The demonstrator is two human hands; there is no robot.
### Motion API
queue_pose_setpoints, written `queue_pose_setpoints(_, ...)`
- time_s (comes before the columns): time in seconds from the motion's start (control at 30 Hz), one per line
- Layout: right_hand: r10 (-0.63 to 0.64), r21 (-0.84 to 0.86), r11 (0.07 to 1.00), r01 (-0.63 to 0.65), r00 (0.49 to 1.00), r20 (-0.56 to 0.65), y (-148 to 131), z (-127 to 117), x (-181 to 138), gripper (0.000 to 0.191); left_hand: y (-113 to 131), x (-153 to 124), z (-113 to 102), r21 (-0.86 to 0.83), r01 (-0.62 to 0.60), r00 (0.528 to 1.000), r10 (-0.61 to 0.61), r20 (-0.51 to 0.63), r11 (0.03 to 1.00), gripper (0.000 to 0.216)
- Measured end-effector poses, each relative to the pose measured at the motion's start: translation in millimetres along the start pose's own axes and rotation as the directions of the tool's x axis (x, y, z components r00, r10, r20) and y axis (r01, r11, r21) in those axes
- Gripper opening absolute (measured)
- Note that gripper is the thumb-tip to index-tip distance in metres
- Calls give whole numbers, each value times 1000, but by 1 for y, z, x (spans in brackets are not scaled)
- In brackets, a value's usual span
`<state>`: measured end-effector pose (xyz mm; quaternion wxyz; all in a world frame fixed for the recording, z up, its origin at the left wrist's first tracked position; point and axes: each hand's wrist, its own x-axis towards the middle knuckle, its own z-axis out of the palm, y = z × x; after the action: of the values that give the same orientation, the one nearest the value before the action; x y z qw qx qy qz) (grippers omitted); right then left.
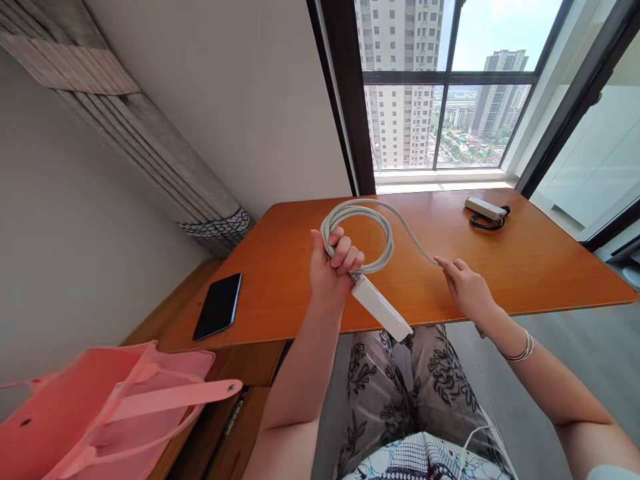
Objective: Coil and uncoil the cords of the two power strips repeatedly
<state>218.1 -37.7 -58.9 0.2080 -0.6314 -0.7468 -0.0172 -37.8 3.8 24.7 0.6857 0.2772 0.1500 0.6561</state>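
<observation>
In front of me, over the near edge of the wooden table (300, 293), my left hand (336, 261) is closed around a coiled white cable (391, 247). The cable's white power strip (383, 308) hangs at a slant below that hand, out past the table edge above my lap. A loose length of the cable runs from the top of the coil to the right. My right hand (467, 287) pinches this length between thumb and fingers. The cable's far end is hidden by the right hand and arm.
A tablet or phone (219, 307) with a dark screen lies on the table's left side. At the back right sits a second white power strip (485, 208) with a black cord (487, 222). A pink bag (120, 407) stands at lower left. A window (445, 79) is behind the table.
</observation>
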Motion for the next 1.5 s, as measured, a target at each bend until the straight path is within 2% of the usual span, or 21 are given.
queue_pose_setpoints(0.1,-60,-109,991,81,982,182,-10,-4,3,47,-5,-1,2,10,13,1000,-13,-1,1000,55)
queue_pose_setpoints(0.2,-153,-104,977,184,955,254,-21,-11,-1,48,-7,-1,3,13,-12,1000,12,-22,1000,55)
queue_pose_setpoints(0.43,-377,-109,906,410,895,237,-40,-31,-12,50,-21,-1,1,102,-67,998,69,-12,993,54)
queue_pose_setpoints(0.6,-462,-180,858,481,876,139,-52,-46,-11,43,-37,-4,-2,196,-109,994,106,26,974,52)
queue_pose_setpoints(0.67,-483,-134,858,495,868,112,-59,-56,-11,37,-40,-5,-3,224,-120,993,114,41,967,52)
queue_pose_setpoints(0.73,-496,-2,866,500,859,127,-67,-69,-11,32,-43,-6,-3,261,-122,992,110,57,958,51)
queue_pose_setpoints(0.83,-506,344,841,418,833,224,-77,-85,-10,35,-46,-11,-3,327,-128,988,92,121,936,51)
queue_pose_setpoints(0.9,-484,573,783,241,816,317,-80,-90,-9,43,-47,-15,-3,363,-157,979,95,183,919,53)
queue_pose_setpoints(0.97,-462,719,694,36,789,405,-79,-90,-7,48,-48,-19,-3,387,-192,965,103,240,902,53)
queue_pose_setpoints(1.03,-470,799,594,-90,767,436,-78,-86,-6,51,-49,-22,-3,397,-210,955,101,277,893,52)
queue_pose_setpoints(1.17,-523,878,436,-199,738,427,-77,-83,-8,49,-46,-29,0,440,-164,956,33,291,883,45)
queue_pose_setpoints(1.27,-549,882,339,-327,693,468,-77,-89,-10,49,-43,-33,3,524,-153,951,-20,308,838,40)
queue_pose_setpoints(1.33,-581,882,284,-376,665,470,-76,-94,-11,50,-39,-34,4,623,-232,934,-8,357,747,39)
queue_pose_setpoints(1.4,-630,888,257,-380,631,452,-74,-99,-12,54,-35,-35,5,724,-340,903,-7,430,600,40)
queue_pose_setpoints(1.47,-653,892,281,-353,611,447,-71,-103,-14,60,-31,-36,6,793,-438,870,-24,493,424,43)
queue_pose_setpoints(1.5,-642,890,319,-325,618,455,-69,-105,-14,65,-29,-36,6,814,-480,856,-29,516,327,43)
